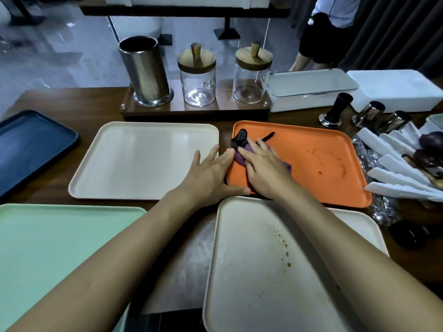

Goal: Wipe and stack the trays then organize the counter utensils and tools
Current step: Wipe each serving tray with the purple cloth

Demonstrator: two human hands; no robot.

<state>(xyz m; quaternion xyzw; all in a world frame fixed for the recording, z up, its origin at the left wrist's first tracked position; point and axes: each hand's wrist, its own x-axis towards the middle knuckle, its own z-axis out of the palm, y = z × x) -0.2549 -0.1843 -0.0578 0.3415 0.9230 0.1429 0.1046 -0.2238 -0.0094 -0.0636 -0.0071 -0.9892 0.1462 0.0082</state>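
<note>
An orange tray (311, 144) lies at centre right with brown stains on its right half. My right hand (263, 171) presses flat on a purple and black cloth (239, 144) at the tray's left end. My left hand (211, 173) lies flat with straight fingers on the tray's left rim, thumb along its near edge. A cream tray (143, 159) sits to the left of it. Another cream tray (251, 271) with brown spots lies nearest me. A mint green tray (48, 248) is at near left and a dark blue tray (28, 144) at far left.
At the back stand a steel canister (146, 73) and two lidded glass jars (197, 77) on a wooden base, then white boxes (309, 89). To the right lie white utensil handles (395, 168), steel cups (369, 113) and a tamper (335, 111). A person stands beyond the counter.
</note>
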